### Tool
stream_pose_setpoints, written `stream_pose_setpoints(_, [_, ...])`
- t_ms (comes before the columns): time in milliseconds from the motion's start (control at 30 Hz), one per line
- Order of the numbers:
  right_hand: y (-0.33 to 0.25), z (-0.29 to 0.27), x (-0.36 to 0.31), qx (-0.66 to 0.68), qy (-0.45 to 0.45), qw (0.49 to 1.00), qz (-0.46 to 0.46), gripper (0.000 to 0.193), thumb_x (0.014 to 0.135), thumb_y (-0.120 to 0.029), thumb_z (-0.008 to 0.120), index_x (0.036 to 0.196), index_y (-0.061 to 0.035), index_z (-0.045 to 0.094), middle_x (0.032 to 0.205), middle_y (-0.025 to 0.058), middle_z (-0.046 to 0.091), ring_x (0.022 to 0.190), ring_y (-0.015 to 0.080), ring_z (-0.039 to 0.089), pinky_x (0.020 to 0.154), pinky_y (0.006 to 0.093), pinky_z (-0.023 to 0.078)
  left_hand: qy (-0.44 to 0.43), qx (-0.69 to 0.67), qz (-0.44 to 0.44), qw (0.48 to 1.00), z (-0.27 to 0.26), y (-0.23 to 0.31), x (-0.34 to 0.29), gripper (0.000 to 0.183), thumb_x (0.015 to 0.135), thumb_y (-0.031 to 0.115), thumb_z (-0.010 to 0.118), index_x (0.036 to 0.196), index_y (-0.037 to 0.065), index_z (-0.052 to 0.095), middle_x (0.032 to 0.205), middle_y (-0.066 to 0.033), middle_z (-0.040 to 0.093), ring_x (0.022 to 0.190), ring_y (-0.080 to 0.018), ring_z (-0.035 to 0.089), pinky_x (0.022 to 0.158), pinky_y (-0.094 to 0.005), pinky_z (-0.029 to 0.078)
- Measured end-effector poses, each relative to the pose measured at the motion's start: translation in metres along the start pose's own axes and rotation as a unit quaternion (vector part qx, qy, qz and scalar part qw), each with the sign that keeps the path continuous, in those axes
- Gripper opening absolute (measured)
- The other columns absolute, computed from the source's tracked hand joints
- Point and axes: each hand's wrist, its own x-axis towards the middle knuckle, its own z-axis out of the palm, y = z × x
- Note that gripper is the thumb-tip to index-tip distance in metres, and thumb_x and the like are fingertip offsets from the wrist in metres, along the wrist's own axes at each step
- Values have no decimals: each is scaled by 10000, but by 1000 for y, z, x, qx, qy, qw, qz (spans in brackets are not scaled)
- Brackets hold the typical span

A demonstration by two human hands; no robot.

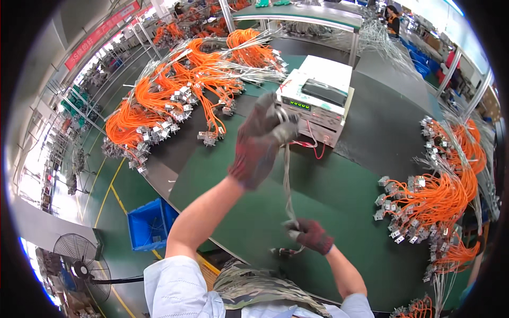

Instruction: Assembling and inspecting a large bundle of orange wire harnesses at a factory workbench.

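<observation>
A thin grey-white wire harness (pixel 287 183) hangs down the middle of the green work surface (pixel 228 206), stretched between my two gloved hands. My left hand (pixel 261 140), raised in front of the tester, is closed around the harness's upper end; motion blurs its fingers somewhat. Lower down, my right hand (pixel 312 236) pinches the harness near its bottom end. Just beside that hand, small dark connectors (pixel 285 252) lie close to the front edge. Behind my left hand stands a white bench tester (pixel 321 114) with a lit green display, and red and white leads at its front.
Orange cable bundles (pixel 154 106) with grey metal connectors cover the back left; more orange cables (pixel 440 201) are heaped at the right. A black flat object (pixel 324 91) rests on the tester. Left of the table are a blue bin (pixel 148 227) and a fan (pixel 79 265). A person (pixel 393 22) is far back.
</observation>
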Motion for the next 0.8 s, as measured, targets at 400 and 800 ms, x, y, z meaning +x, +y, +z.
stream_pose_setpoints(400, [80,-143,-6,-431,489,722,232,305,980,-245,703,1198,-31,713,929,65,740,900,230,727,767,397,598,-2,641,138,755,-274,4,236,678,916,483,785,1425,78,591,1283,-284,707,1208,-455,675,1015,-503,535])
stream_pose_setpoints(800, [-159,55,360,212,173,961,-49,521,1034,-354,654,1429,-19,592,1354,116,661,1240,265,652,1035,440,540,-164,496,-82,849,-432,-60,456,921,898,637,732,1558,53,464,1486,-254,595,1385,-329,570,1148,-432,426])
